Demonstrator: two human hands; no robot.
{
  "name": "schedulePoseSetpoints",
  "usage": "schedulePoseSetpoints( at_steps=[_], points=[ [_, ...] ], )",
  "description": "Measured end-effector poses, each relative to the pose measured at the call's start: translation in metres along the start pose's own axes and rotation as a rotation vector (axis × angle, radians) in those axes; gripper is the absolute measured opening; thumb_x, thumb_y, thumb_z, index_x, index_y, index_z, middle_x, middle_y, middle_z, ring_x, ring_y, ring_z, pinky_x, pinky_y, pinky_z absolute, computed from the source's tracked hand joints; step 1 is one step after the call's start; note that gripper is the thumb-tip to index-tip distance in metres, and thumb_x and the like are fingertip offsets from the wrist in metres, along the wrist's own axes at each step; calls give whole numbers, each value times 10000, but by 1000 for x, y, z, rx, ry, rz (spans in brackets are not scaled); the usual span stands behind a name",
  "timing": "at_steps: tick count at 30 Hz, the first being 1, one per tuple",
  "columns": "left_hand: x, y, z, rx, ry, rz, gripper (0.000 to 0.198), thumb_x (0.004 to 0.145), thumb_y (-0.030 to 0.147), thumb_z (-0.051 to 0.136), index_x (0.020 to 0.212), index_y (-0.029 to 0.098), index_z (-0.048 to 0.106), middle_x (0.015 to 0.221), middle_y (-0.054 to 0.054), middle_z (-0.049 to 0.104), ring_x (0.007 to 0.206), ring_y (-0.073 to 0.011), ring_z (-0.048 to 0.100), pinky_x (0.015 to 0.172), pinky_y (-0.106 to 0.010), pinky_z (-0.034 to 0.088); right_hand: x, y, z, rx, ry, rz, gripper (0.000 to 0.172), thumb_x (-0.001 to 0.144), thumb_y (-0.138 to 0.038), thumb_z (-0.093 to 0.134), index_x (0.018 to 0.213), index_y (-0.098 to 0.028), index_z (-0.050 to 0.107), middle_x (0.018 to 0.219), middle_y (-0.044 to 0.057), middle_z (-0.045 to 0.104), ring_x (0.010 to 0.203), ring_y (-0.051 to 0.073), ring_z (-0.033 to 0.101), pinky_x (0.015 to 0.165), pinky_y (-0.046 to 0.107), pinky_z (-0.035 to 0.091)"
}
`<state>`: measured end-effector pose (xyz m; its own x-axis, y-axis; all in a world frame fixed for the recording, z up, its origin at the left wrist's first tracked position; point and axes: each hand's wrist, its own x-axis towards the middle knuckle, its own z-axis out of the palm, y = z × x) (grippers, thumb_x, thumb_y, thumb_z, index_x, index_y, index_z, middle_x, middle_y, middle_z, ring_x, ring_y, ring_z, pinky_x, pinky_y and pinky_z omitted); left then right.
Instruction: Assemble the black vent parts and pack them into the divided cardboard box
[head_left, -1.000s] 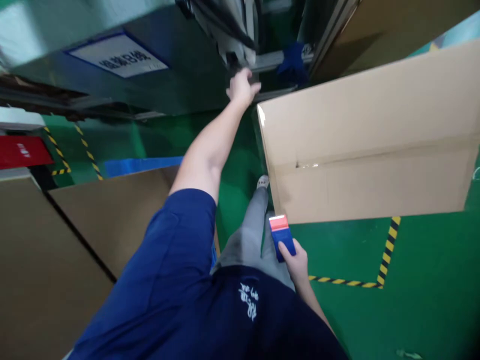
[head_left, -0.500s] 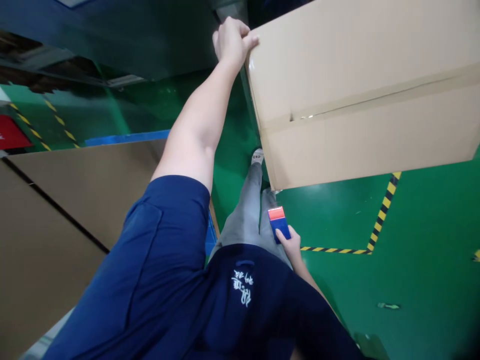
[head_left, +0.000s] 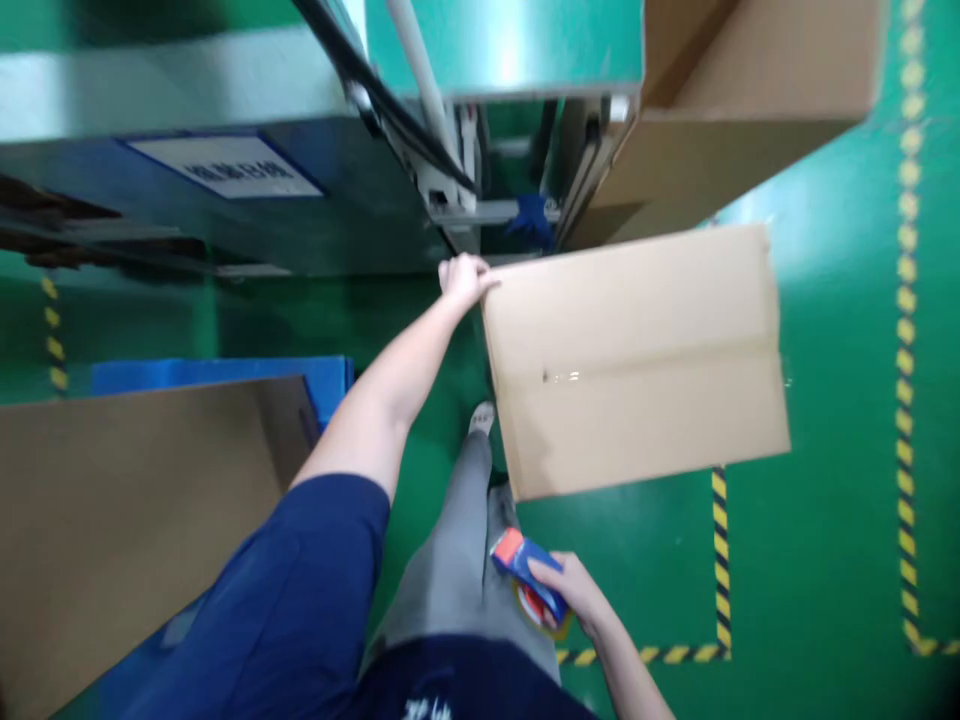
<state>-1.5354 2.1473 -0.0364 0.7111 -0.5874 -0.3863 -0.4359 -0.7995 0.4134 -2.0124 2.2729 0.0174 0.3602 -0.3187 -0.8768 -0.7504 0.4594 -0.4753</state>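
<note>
a: what took up the most room?
b: the green floor (head_left: 637, 550). next came the workbench (head_left: 375, 190), running across the top left.
a: and the boxes?
b: a large open carton (head_left: 127, 500) filled the left side, its brown inner wall showing. under it a blue platform (head_left: 328, 385) jutted out; it might have been a pallet, but the carton hid too much to be sure.
a: where was the taped carton (head_left: 637, 400)?
b: right of the middle, a little askew, with packing tape (head_left: 667, 355) running lengthwise along its seam. beyond it, at the upper right, was a second open carton (head_left: 675, 165).
a: anything smaller?
b: grey trousers (head_left: 465, 540) just left of the taped carton, yellow-and-black striped tape (head_left: 721, 560) on the floor, and a white sign (head_left: 225, 168) on the workbench's front.
a: how were the hands?
b: the left hand (head_left: 463, 280), arm stretched forward, had hold of the taped carton's upper left corner, thumb laid over the edge, fingers curled in beside it. the right hand (head_left: 566, 585) was lower, closed around a tape dispenser (head_left: 521, 562).
a: what did that look like?
b: blue, with a coral-red end pointing up and left. it was in front of the trousers, near the taped carton's lower left corner.
</note>
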Motion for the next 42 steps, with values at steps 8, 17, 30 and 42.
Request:
schedulePoseSetpoints(
  at_steps=[8, 17, 30, 42],
  points=[
    [9, -14, -20, -69, -68, 33, 97, 770, 395, 787, 833, 321, 791, 961, -81, 797, 1080, -381, 708, 1062, -538, 410, 157, -395, -62, -664, 446, -908, 415, 872, -526, 625, 1040, -147, 646, 948, 165, 719, 843, 314, 673, 810, 432, 544],
    [6, -31, 10, -155, -26, -44, 229, 896, 348, 674, 1089, 244, 744, 1048, -97, 789, 1170, -284, 684, 1257, -582, 156, 263, -635, 32, -1237, 693, -867, 320, 909, -321, 692, 1154, -116, 669, 1158, 176, 713, 1137, 292, 635, 1083, 394, 408],
    [-275, -143, 122, -936, 697, -962, 186, 650, 392, 684, 745, 235, 652, 783, -85, 738, 975, -348, 729, 1031, -543, 531, 302, -423, -7, -1008, 132, -1231, 336, 1023, -303, 403, 928, -164, 693, 951, 117, 693, 933, 238, 580, 891, 366, 479],
    [-364, 74, 268, -1742, 1223, -1472, 136, 796, 129, 793, 910, 154, 724, 1043, -121, 784, 1101, -239, 739, 1083, -415, 552, 335, -398, 23, -1018, -324, -1077, 384, 894, -358, 572, 1212, -170, 679, 1222, 139, 698, 1121, 263, 629, 1036, 421, 492]
  ],
)
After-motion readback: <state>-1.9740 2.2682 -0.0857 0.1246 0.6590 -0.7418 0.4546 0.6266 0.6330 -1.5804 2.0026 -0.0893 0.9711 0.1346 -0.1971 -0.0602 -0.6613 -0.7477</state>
